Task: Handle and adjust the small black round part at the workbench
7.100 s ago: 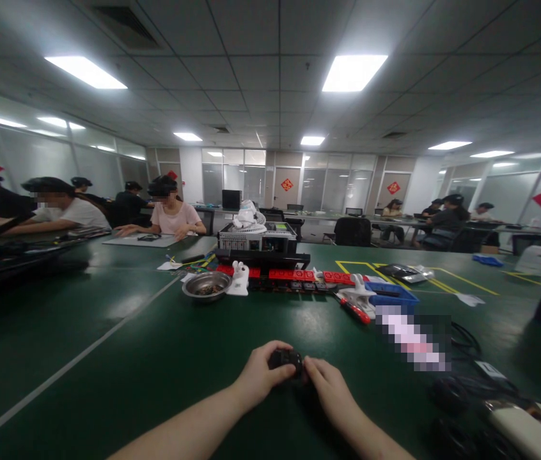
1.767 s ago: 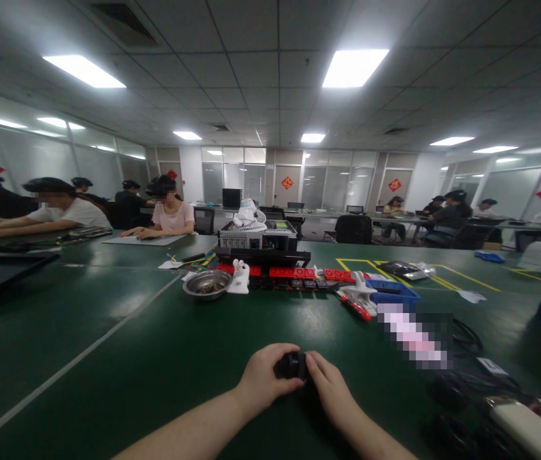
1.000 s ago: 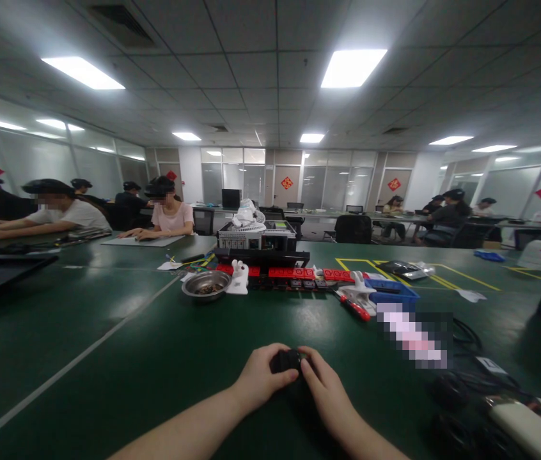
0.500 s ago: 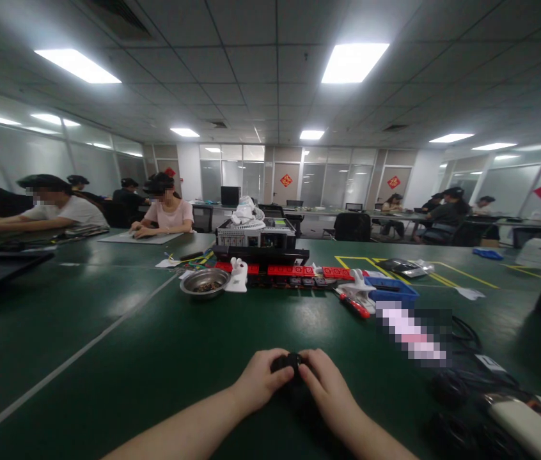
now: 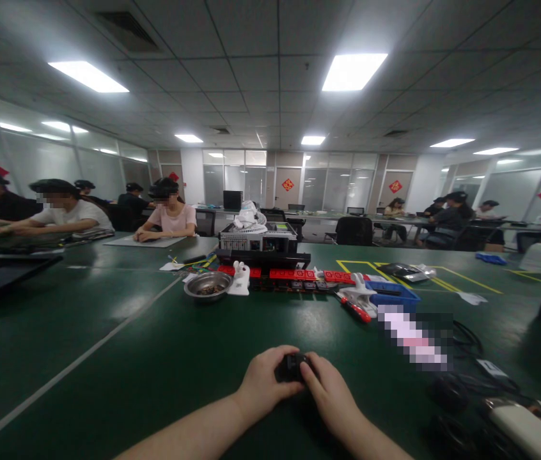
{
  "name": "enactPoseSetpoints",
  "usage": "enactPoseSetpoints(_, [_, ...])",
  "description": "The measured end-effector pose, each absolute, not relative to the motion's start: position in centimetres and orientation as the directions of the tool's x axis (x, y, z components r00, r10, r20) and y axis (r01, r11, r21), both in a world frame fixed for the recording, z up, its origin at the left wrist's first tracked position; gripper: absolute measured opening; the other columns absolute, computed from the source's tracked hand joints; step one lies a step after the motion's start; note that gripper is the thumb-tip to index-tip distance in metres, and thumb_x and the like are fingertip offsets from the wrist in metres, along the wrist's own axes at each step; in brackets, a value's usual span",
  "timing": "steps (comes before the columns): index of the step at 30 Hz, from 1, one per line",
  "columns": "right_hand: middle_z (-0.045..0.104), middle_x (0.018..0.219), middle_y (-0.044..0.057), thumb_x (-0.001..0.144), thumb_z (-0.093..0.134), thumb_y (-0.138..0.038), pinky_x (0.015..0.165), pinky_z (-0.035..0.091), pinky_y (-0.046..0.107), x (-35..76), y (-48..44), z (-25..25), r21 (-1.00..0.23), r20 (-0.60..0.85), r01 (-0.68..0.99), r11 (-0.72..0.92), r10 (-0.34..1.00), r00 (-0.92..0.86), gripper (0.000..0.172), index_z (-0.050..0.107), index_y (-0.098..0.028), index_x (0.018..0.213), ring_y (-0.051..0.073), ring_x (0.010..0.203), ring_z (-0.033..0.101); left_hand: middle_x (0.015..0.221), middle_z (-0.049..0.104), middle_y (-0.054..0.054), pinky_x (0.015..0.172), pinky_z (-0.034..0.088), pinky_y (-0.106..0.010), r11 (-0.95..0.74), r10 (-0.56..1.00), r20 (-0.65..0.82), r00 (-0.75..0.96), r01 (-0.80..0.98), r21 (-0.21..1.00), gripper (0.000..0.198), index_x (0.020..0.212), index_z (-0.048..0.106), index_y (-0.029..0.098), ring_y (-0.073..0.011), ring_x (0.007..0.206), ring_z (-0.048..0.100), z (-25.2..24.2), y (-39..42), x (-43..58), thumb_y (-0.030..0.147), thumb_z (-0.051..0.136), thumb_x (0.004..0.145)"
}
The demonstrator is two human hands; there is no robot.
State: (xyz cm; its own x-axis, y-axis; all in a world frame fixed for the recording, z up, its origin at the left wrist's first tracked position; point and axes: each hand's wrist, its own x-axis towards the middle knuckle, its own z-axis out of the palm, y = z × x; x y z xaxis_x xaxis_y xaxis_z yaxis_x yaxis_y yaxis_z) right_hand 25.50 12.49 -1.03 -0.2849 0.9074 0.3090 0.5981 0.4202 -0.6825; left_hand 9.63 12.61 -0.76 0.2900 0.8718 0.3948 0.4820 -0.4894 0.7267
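Note:
Between my two hands, above the green table (image 5: 165, 370), is a small black part (image 5: 292, 366) with a rounded, blocky shape; its exact kind I cannot make out. My left hand (image 5: 265, 380) grips it from the left, thumb along the near side. From the right, my right hand (image 5: 328, 386) closes on it, the thumb pressed on its top right end. The fingers hide much of its far side and underside.
Ahead stand a metal bowl (image 5: 207, 287) of small parts, a white clamp (image 5: 240, 279), a red strip (image 5: 294, 275) and an opened device (image 5: 258, 241). Rightward lie a red-handled tool (image 5: 355, 310), a blue tray (image 5: 395, 295) and black cables (image 5: 467, 342). Co-workers sit at the left.
The black part has turned in my hands and shows more of its face. My left thumb has slid lower along its near side. The camera view has tilted slightly up.

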Motion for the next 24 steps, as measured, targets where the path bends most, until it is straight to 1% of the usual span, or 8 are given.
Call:
enactPoseSetpoints(4, [0.056,0.082,0.006,0.08,0.039,-0.038,0.069,0.039,0.03,25.5,12.6,-0.9,-0.701,0.306,0.569,0.431,0.902,-0.305,0.027,0.054,-0.017,0.088,0.018,0.077,0.051,0.097,0.06,-0.002,0.079,0.04,-0.027,-0.476,0.878,0.377,0.294,0.458,0.751,0.05,0.101,0.054,0.022,-0.019,0.088,0.054,-0.8,12.6,9.4,0.033,0.069,0.054])
enactPoseSetpoints(7, [0.056,0.091,0.006,0.077,0.046,-0.032,0.074,0.04,0.031,25.6,12.4,-0.8,-0.692,0.363,0.527,0.493,0.869,-0.337,0.029,0.051,-0.019,0.101,0.019,0.083,0.05,0.09,0.061,-0.004,0.074,0.042,-0.027,-0.477,0.87,0.387,0.304,0.327,0.816,0.041,0.097,0.055,0.019,-0.0187,0.082,0.055,-1.1,13.0,9.1,0.043,0.059,0.064])
enactPoseSetpoints(10, [0.053,0.1,0.006,0.074,0.051,-0.027,0.081,0.038,0.032,25.5,12.0,-0.5,-0.649,0.414,0.494,0.578,0.813,-0.409,0.04,0.044,-0.022,0.113,0.019,0.092,0.048,0.078,0.059,-0.005,0.053,0.044,-0.023,-0.376,0.898,0.319,0.301,0.153,0.914,0.042,0.091,0.055,0.014,-0.015,0.062,0.055,-1.7,13.6,9.0,0.05,0.045,0.072])
enactPoseSetpoints(13, [0.049,0.106,0.006,0.074,0.048,-0.023,0.086,0.036,0.034,25.3,11.7,-0.5,-0.613,0.42,0.516,0.599,0.8,-0.429,0.044,0.041,-0.025,0.117,0.02,0.098,0.045,0.067,0.054,-0.002,0.036,0.036,-0.02,-0.199,0.935,0.17,0.312,0.06,0.978,0.048,0.088,0.053,0.011,-0.0088,0.042,0.046,-2.2,14.1,9.1,0.055,0.043,0.07])
enactPoseSetpoints(15, [0.048,0.109,0.007,0.072,0.05,-0.021,0.088,0.034,0.035,25.3,11.8,-0.7,-0.6,0.42,0.547,0.584,0.811,-0.407,0.048,0.039,-0.024,0.119,0.021,0.101,0.043,0.065,0.053,-0.001,0.036,0.036,-0.019,-0.163,0.941,0.14,0.309,0.051,0.985,0.047,0.086,0.053,0.011,-0.0083,0.042,0.046,-2.1,14.1,9.3,0.054,0.047,0.068])
enactPoseSetpoints(19, [0.051,0.104,0.007,0.065,0.059,-0.03,0.086,0.034,0.037,25.4,12.1,-1.1,-0.635,0.389,0.597,0.491,0.87,-0.302,0.064,0.033,-0.02,0.122,0.022,0.096,0.045,0.069,0.055,-0.003,0.048,0.041,-0.021,-0.237,0.939,0.211,0.27,0.064,0.969,0.04,0.082,0.055,0.012,-0.0124,0.058,0.051,-1.7,13.9,9.6,0.049,0.05,0.068])
enactPoseSetpoints(22, [0.056,0.092,0.005,0.075,0.046,-0.04,0.079,0.037,0.033,25.6,12.4,-1.0,-0.68,0.352,0.594,0.429,0.902,-0.249,0.043,0.042,-0.019,0.113,0.02,0.086,0.049,0.073,0.056,-0.003,0.047,0.04,-0.021,-0.243,0.956,0.226,0.186,0.075,0.967,0.039,0.088,0.052,0.013,-0.0123,0.056,0.051,-1.7,13.8,9.5,0.048,0.049,0.07])
enactPoseSetpoints(24, [0.057,0.078,0.004,0.081,0.031,-0.043,0.07,0.038,0.03,25.6,12.6,-0.9,-0.701,0.316,0.59,0.399,0.917,-0.244,0.035,0.053,-0.018,0.091,0.018,0.076,0.051,0.08,0.057,-0.004,0.052,0.042,-0.022,-0.298,0.946,0.277,0.167,0.119,0.947,0.039,0.092,0.051,0.015,-0.0134,0.062,0.053,-1.7,13.8,9.3,0.045,0.052,0.069])
